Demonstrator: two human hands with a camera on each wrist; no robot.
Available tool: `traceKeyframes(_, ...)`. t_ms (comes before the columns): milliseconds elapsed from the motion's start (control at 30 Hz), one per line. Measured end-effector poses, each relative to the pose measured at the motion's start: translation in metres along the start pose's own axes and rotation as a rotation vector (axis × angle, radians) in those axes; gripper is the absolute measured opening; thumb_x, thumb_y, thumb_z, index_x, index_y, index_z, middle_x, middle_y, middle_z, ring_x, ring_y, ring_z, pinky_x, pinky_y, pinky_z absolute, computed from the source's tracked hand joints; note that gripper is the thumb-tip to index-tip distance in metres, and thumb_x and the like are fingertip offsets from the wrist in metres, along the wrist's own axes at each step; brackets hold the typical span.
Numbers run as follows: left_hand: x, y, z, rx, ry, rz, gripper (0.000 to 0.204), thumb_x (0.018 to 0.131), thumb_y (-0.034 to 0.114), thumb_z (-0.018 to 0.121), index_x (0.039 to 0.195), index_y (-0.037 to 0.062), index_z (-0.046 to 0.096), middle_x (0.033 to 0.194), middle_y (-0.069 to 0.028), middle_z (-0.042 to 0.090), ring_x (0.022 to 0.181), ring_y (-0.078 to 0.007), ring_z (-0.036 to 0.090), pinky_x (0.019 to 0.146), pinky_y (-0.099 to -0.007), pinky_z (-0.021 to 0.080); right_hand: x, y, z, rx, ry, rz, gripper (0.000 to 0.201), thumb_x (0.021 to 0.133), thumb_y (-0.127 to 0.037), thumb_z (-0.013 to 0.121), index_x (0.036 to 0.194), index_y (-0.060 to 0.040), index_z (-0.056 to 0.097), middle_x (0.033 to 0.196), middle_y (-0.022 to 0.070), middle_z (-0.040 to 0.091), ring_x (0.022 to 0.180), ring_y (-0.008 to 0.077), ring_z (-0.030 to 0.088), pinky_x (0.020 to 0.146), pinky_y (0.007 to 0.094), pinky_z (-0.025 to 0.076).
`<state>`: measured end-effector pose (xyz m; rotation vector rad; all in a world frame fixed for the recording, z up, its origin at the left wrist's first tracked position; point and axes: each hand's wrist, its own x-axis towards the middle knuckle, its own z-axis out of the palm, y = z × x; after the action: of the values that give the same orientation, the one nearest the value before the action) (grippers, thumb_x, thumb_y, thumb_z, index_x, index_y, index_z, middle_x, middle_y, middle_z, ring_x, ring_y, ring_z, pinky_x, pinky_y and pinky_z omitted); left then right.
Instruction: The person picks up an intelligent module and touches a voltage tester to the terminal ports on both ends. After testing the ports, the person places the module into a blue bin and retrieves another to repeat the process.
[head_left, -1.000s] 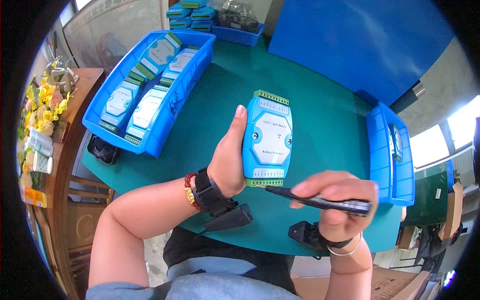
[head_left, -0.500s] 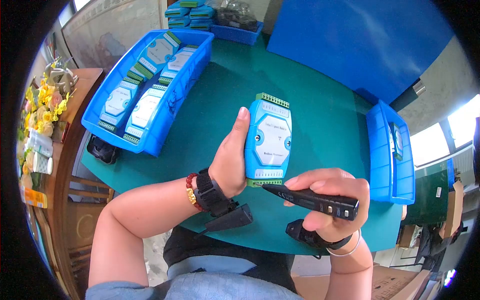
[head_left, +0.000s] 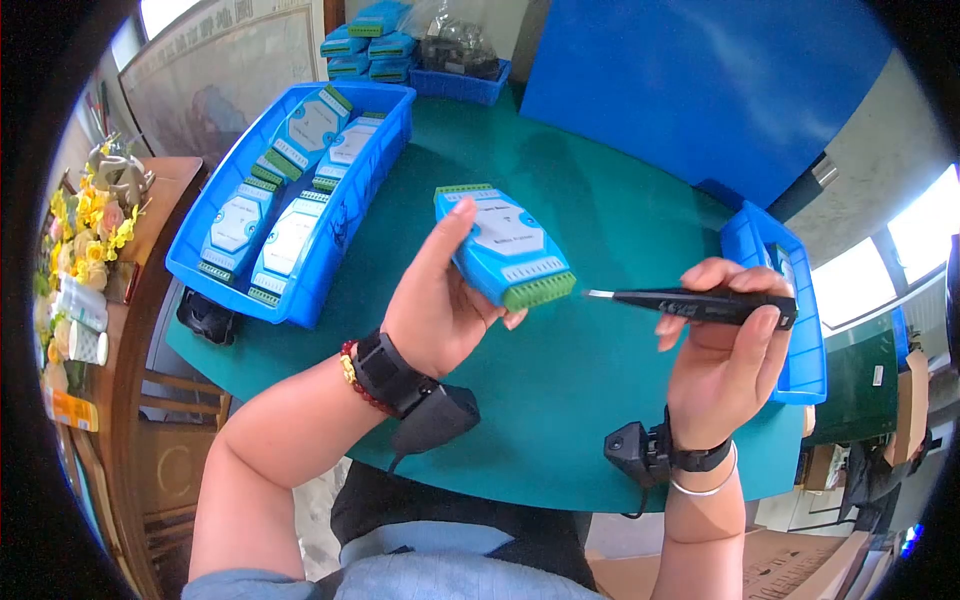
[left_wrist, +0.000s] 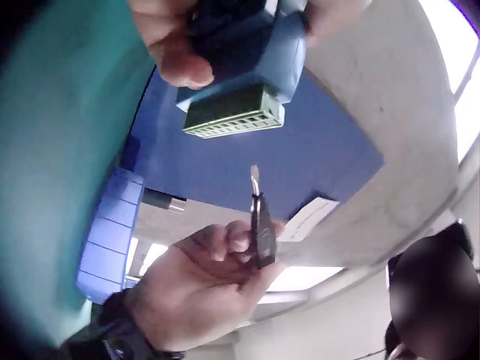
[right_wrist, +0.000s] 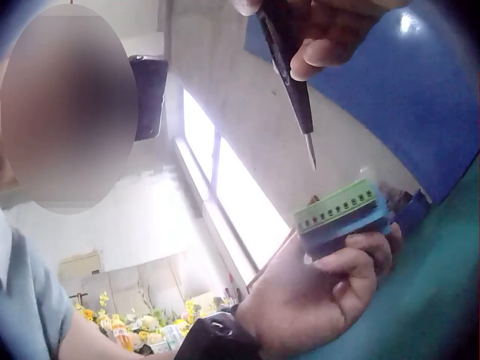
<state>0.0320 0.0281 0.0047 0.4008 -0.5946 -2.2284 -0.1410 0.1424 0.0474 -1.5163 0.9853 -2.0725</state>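
My left hand (head_left: pixel 430 305) grips a blue Modbus module (head_left: pixel 510 240) above the table, thumb on its left edge and fingers underneath. The module has a white label and green terminal blocks at both ends, and is tilted with its near terminal block (head_left: pixel 540 291) toward the right. My right hand (head_left: pixel 725 365) holds a black tester screwdriver (head_left: pixel 700 305) between thumb and fingers. Its flat metal tip points left, a short gap from that terminal block. In the left wrist view the tip stands apart from the terminal block's row of openings (left_wrist: pixel 236 122).
A blue bin (head_left: pixel 340 270) of similar modules stands at the left on the green table (head_left: pixel 560 400). Another blue bin (head_left: pixel 808 385) stands at the right. More modules (head_left: pixel 370 45) are stacked at the back, beside a small blue tray (head_left: pixel 460 88) and a blue panel (head_left: pixel 700 90).
The tester screwdriver's tip has left the near terminal block, and my right hand has moved right and up. My left hand has moved left and tilted the module, turning its near end rightward.
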Motion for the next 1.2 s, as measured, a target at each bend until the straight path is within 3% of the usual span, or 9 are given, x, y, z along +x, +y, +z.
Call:
traceKeyframes(67, 0.003, 0.0, -0.005, -0.105, 0.014, -0.017, 0.039, 0.09, 0.043, 0.053, 0.11, 0.0095, 0.049, 0.1, -0.0096, 0.06, 0.083, -0.0259, 0.062, 0.05, -0.0342, 0.044, 0.005, 0.0, 0.0, -0.048, 0.038, -0.023, 0.031, 0.098, -0.031, 0.039, 0.105, -0.0001, 0.04, 0.096, 0.0274, 0.057, 0.063, 0.0228, 0.058, 0.057, 0.03, 0.049)
traceKeyframes(167, 0.005, -0.001, -0.009, -0.146, -0.02, -0.083, 0.048, 0.09, 0.048, 0.049, 0.116, 0.0075, 0.052, 0.101, -0.0196, 0.062, 0.073, -0.0244, 0.065, 0.047, -0.03, 0.05, 0.002, 0.0, 0.002, -0.064, -0.002, -0.064, 0.032, 0.098, -0.031, 0.041, 0.106, 0.0003, 0.04, 0.097, 0.0287, 0.057, 0.064, 0.0236, 0.059, 0.058, 0.0308, 0.049)
traceKeyframes(267, 0.005, -0.003, -0.009, -0.179, 0.007, -0.126, 0.051, 0.09, 0.05, 0.047, 0.116, 0.006, 0.051, 0.102, -0.0237, 0.062, 0.069, -0.0251, 0.065, 0.046, -0.0285, 0.051, -0.003, 0.0, 0.001, -0.102, -0.124, -0.115, 0.033, 0.095, -0.03, 0.047, 0.105, 0.001, 0.039, 0.095, 0.0295, 0.059, 0.064, 0.0231, 0.06, 0.059, 0.0312, 0.051)
traceKeyframes(567, 0.003, -0.006, -0.006, -0.188, 0.048, -0.15, 0.054, 0.09, 0.052, 0.046, 0.115, 0.0045, 0.051, 0.1, -0.0223, 0.062, 0.067, -0.024, 0.062, 0.045, -0.0267, 0.048, -0.006, 0.005, 0.002, -0.124, -0.2, -0.115, 0.032, 0.094, -0.026, 0.051, 0.106, 0.001, 0.038, 0.094, 0.029, 0.059, 0.073, 0.0256, 0.063, 0.061, 0.0329, 0.054)
traceKeyframes(833, 0.002, -0.01, -0.012, -0.189, -0.033, -0.21, 0.056, 0.09, 0.055, 0.044, 0.111, 0.0041, 0.055, 0.094, -0.0149, 0.063, 0.073, -0.0248, 0.061, 0.054, -0.0302, 0.05, -0.01, 0.003, 0.002, -0.22, -0.294, -0.198, 0.026, 0.091, -0.019, 0.056, 0.107, -0.0003, 0.047, 0.097, 0.0295, 0.06, 0.087, 0.0309, 0.063, 0.072, 0.0363, 0.053)
traceKeyframes(1067, 0.005, -0.013, -0.012, -0.181, 0.014, -0.205, 0.054, 0.091, 0.053, 0.046, 0.11, 0.0028, 0.055, 0.09, -0.014, 0.064, 0.066, -0.0241, 0.062, 0.054, -0.0298, 0.052, -0.01, 0.003, -0.001, -0.266, -0.309, -0.183, 0.029, 0.093, -0.02, 0.053, 0.109, -0.0007, 0.039, 0.099, 0.0306, 0.059, 0.082, 0.0277, 0.063, 0.067, 0.0322, 0.053)
traceKeyframes(1200, 0.007, -0.012, -0.02, -0.199, -0.07, -0.2, 0.053, 0.09, 0.053, 0.049, 0.11, 0.0039, 0.05, 0.097, -0.0152, 0.061, 0.073, -0.0266, 0.061, 0.056, -0.0331, 0.05, -0.009, 0.004, 0.0, -0.228, -0.232, -0.129, 0.031, 0.094, -0.025, 0.05, 0.108, -0.0006, 0.036, 0.099, 0.0309, 0.059, 0.075, 0.0234, 0.062, 0.063, 0.0295, 0.052)
